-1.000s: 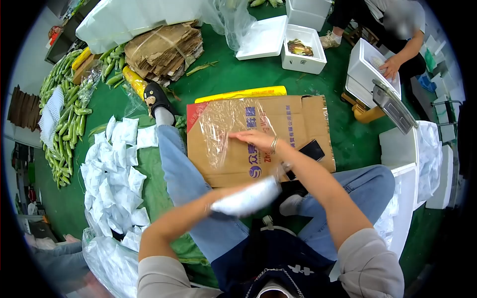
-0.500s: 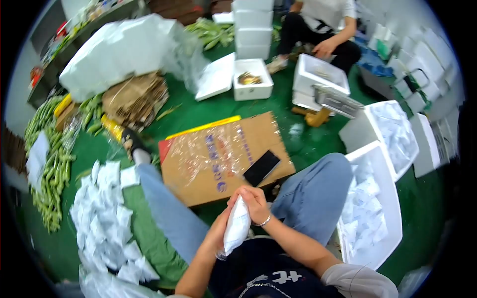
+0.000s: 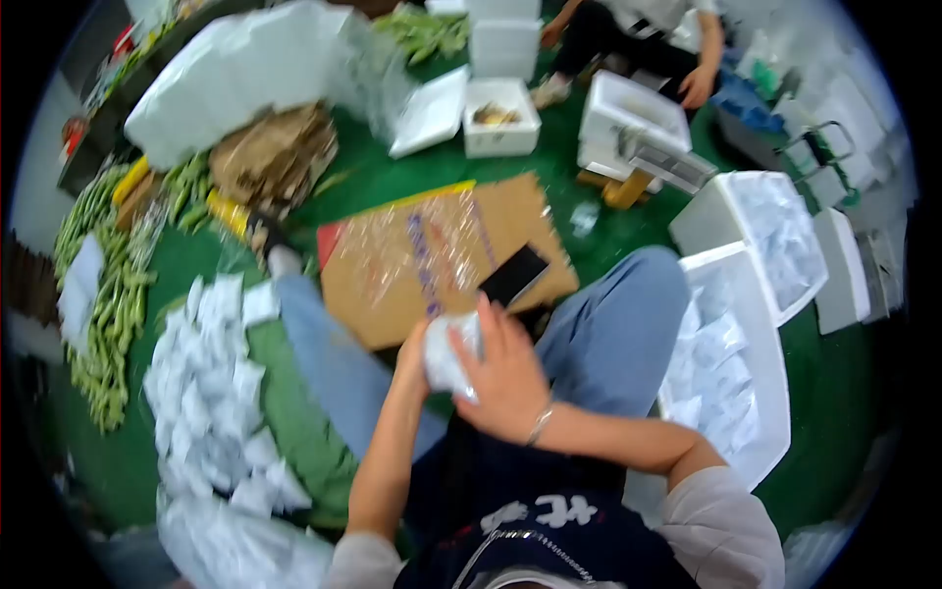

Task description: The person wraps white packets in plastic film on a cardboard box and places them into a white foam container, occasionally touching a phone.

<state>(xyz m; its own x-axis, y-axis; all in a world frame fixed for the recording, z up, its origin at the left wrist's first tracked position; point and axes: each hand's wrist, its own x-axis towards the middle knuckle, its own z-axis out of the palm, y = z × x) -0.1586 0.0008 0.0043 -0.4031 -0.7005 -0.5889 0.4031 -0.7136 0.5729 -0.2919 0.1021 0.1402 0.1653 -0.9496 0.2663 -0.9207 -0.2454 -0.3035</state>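
Note:
A plump white packet (image 3: 446, 355), which looks like an ice pack, is between my two hands above my lap. My left hand (image 3: 414, 361) wraps round its left side. My right hand (image 3: 505, 378) lies over its right side, with the fingers stretched up along it and slightly blurred. Just beyond my fingers a black phone (image 3: 515, 275) rests on a flattened cardboard box (image 3: 392, 265) with clear plastic film on it.
A heap of similar white packets (image 3: 201, 383) lies at left on green sheeting (image 3: 299, 422). More fill the foam boxes (image 3: 775, 412) at right. Green pods (image 3: 113, 304) are piled far left. A small foam box (image 3: 500, 142) stands ahead, near a seated person (image 3: 638, 39).
The packet has turned from lengthwise between my closed palms to a rounder shape, held farther forward. My right hand has spread over it. The view has tilted, and the seated person's arms have moved.

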